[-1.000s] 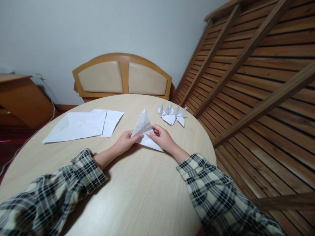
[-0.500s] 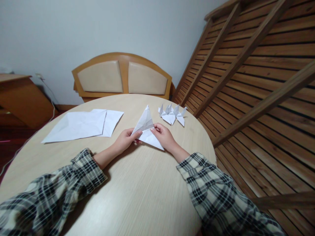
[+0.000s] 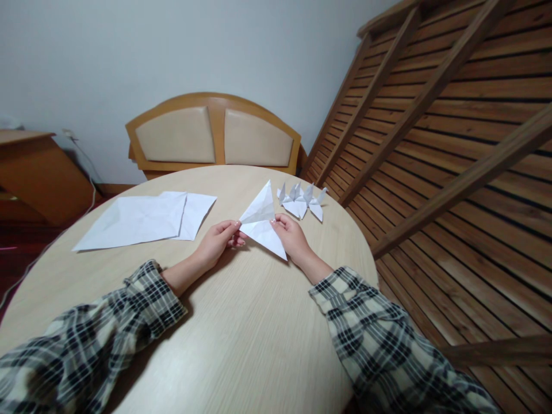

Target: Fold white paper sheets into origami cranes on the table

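A folded white paper (image 3: pixel 263 223), diamond-shaped with its upper point raised, is held just above the round wooden table (image 3: pixel 224 322). My left hand (image 3: pixel 219 241) pinches the paper's left corner with fingers closed. My right hand (image 3: pixel 291 234) pinches its right corner the same way. Both forearms in plaid sleeves rest on the table. A small group of finished white paper cranes (image 3: pixel 302 200) sits just beyond my right hand.
Flat white paper sheets (image 3: pixel 146 219) lie at the left of the table. A wooden chair with padded back (image 3: pixel 213 135) stands behind the table. A slatted wooden frame (image 3: pixel 431 115) leans at the right. A cable (image 3: pixel 92 190) hangs by the wall at left.
The folded paper has been lifted and its upper point has swung to the right. Both hands moved slightly up and apart, keeping their pinch on the corners.
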`<state>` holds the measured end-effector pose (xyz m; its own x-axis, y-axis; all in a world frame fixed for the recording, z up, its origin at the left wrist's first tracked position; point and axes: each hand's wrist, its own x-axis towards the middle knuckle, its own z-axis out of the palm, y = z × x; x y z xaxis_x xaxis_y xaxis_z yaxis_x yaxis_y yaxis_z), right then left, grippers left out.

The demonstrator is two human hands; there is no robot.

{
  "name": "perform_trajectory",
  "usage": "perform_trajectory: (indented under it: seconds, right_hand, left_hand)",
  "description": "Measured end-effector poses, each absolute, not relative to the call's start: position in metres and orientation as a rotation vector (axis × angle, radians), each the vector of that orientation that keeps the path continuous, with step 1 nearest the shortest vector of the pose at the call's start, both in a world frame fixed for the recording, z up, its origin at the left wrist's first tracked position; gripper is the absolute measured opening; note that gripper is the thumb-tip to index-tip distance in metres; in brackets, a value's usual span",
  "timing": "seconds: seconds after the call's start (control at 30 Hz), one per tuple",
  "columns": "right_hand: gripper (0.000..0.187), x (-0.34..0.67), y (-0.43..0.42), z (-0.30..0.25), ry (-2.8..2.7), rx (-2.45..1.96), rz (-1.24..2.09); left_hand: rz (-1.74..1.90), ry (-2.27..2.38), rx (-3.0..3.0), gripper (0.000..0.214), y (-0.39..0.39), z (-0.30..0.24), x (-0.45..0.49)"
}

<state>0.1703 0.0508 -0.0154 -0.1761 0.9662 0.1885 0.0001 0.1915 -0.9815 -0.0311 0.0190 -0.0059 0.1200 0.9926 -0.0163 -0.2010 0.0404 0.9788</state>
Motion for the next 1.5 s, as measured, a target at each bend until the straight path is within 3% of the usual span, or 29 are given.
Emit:
perform_trajectory:
  seconds: [0.27,1.2,1.33,1.5]
  right_hand:
    - [0.023,0.169,0.043,-0.007,-1.443,-0.912,1.231]
    - [0.055,0.165,0.033,0.005,-1.503,-0.89,1.359]
    - [0.051,0.165,0.034,0.004,-1.517,-0.885,1.365]
    - [0.03,0.167,0.036,0.001,-1.53,-0.863,1.369]
  left_hand:
    - [1.274,0.966,1.004,0.022,0.023,-0.009,-0.031]
    - [1.259,0.965,0.999,0.02,0.025,-0.009,-0.032]
    - [1.272,0.971,0.98,0.018,0.026,-0.012,-0.032]
    - [1.287,0.992,0.919,0.017,0.024,-0.008,-0.03]
